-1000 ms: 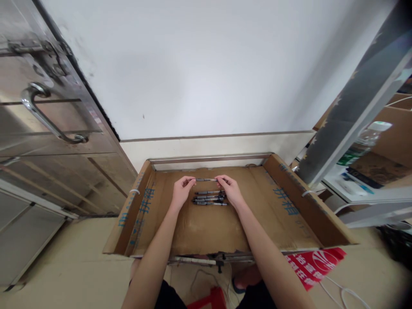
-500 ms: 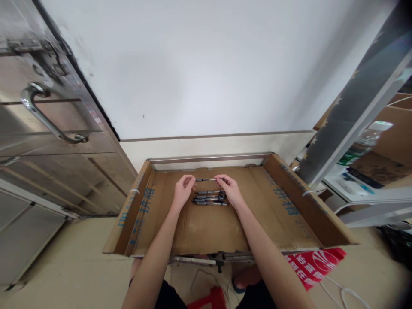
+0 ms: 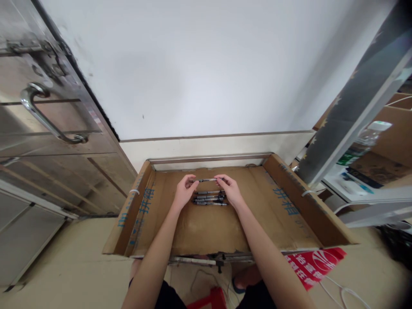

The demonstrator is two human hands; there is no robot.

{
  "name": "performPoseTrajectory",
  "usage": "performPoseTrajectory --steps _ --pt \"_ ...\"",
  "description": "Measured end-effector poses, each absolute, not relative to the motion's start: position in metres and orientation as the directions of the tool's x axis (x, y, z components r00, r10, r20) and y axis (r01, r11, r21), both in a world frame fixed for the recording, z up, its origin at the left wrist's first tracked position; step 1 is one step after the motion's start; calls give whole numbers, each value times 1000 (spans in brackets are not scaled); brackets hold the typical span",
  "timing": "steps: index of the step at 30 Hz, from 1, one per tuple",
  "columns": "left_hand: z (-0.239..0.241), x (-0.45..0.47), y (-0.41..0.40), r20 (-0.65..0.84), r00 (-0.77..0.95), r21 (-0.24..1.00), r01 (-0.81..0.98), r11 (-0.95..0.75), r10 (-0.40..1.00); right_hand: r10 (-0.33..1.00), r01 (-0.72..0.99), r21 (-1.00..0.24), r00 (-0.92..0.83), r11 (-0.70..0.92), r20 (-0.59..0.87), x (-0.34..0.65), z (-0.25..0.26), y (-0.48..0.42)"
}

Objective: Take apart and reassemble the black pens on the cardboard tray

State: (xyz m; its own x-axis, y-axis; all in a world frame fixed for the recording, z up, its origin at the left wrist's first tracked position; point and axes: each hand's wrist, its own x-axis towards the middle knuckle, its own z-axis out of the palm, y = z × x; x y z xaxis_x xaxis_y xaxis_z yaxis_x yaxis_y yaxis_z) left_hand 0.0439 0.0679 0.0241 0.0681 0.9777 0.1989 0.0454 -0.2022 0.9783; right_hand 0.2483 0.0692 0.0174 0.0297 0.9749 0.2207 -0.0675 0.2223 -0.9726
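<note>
A dark pen [image 3: 206, 180] is held level over a flattened cardboard box [image 3: 283, 206] that serves as a work surface. My left hand [image 3: 183, 192] pinches the pen's left end and my right hand [image 3: 231, 191] pinches its right end. Just below the held pen, between my hands, several more dark pens [image 3: 209, 198] lie side by side on the cardboard.
A metal door with a curved handle [image 3: 48, 120] stands at the left. A white wall rises behind the cardboard. At the right a grey post [image 3: 354, 111] leans by shelves holding a plastic bottle [image 3: 363, 146]. A red printed sheet [image 3: 312, 264] and white cable lie at lower right.
My left hand briefly came off the pen's left end half a second ago and has closed on it again. The hands and pen have otherwise barely moved.
</note>
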Motion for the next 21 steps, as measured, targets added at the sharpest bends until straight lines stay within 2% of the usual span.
performPoseTrajectory --steps 3,9,12,15,21 --pt "25 44 68 225 106 972 47 -231 969 976 -73 -974 24 216 214 248 18 69" --pt "22 43 69 180 102 976 110 -191 978 977 -90 -973 22 213 212 248 19 68" --pt "24 44 67 214 116 972 70 -223 970 978 -76 -975 19 208 207 248 20 68" --pt "27 45 65 234 136 963 106 -249 963 979 -45 -978 33 202 200 247 20 68" --pt "29 46 64 126 74 978 158 -136 989 976 -2 -976 30 218 217 247 21 68"
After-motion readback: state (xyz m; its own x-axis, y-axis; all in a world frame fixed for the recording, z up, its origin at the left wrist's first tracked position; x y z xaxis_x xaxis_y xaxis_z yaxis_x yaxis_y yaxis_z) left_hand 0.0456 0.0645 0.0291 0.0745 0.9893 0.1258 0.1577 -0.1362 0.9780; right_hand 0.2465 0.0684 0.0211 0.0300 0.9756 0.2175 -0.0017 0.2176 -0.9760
